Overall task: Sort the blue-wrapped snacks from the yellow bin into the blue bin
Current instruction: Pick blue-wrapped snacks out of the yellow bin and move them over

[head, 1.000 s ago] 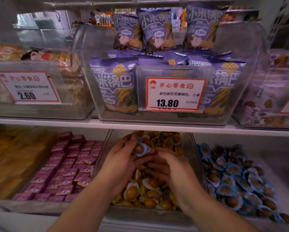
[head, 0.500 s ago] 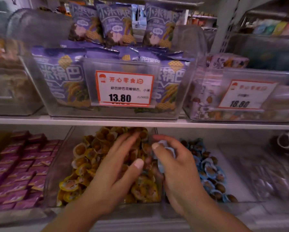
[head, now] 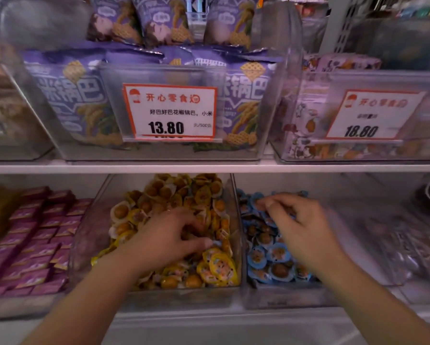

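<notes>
Purple bags (head: 67, 95) w/ price tag (head: 170, 112) above bins.

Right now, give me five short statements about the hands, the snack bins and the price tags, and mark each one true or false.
1. The left hand is down among the yellow-wrapped snacks in the middle bin. True.
2. The right hand is over the purple boxes. False: it is over the blue-wrapped snacks in the bin on the right; the purple boxes lie far left.
3. The price tag above the yellow bin reads 13.80. True.
4. The tag to its right reads 2.60. False: that tag reads 18.80.
5. Both hands are in the same bin. False: a clear wall stands between them.
</notes>
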Demonstrator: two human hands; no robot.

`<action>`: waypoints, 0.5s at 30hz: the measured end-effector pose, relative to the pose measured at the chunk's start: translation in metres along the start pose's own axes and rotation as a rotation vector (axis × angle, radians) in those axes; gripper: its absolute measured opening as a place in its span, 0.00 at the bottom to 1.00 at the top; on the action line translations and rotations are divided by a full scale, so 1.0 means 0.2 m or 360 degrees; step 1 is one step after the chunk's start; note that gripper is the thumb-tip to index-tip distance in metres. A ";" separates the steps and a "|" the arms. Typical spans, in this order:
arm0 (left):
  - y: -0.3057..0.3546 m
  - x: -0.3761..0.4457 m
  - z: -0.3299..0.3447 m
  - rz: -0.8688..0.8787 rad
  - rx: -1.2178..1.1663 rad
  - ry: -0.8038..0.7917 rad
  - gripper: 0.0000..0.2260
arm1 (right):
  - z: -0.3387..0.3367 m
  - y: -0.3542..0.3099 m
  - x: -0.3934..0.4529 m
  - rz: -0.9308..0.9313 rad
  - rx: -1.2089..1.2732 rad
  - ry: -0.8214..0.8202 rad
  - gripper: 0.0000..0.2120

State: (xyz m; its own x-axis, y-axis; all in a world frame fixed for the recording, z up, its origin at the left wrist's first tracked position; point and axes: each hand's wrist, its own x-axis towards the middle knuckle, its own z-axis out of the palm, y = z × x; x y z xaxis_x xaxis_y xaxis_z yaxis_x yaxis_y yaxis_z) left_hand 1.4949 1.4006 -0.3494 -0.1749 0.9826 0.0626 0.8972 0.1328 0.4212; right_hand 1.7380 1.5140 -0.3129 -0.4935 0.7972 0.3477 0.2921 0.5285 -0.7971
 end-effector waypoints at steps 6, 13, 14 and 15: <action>-0.01 -0.02 0.01 0.0144 0.0400 -0.0331 0.32 | 0.16 -0.05 -0.02 -0.0421 -0.0176 -0.0101 0.07; -0.13 -0.04 -0.11 0.0101 0.0302 -0.0090 0.09 | 0.21 -0.12 -0.03 -0.0699 -0.0425 -0.0163 0.08; -0.14 -0.04 -0.12 0.0087 0.0243 -0.0075 0.08 | 0.22 -0.13 -0.03 -0.0819 -0.0612 -0.0316 0.10; -0.14 -0.05 -0.13 0.0087 0.0213 -0.0068 0.07 | 0.24 -0.15 -0.03 -0.0924 -0.0855 -0.0498 0.12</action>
State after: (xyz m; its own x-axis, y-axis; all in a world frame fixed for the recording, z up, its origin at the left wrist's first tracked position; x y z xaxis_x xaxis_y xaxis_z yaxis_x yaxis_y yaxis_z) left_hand 1.4614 1.3839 -0.3391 -0.1092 0.9931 0.0425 0.9514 0.0920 0.2939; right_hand 1.6933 1.4794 -0.3152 -0.8661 0.2813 0.4132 0.2329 0.9585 -0.1643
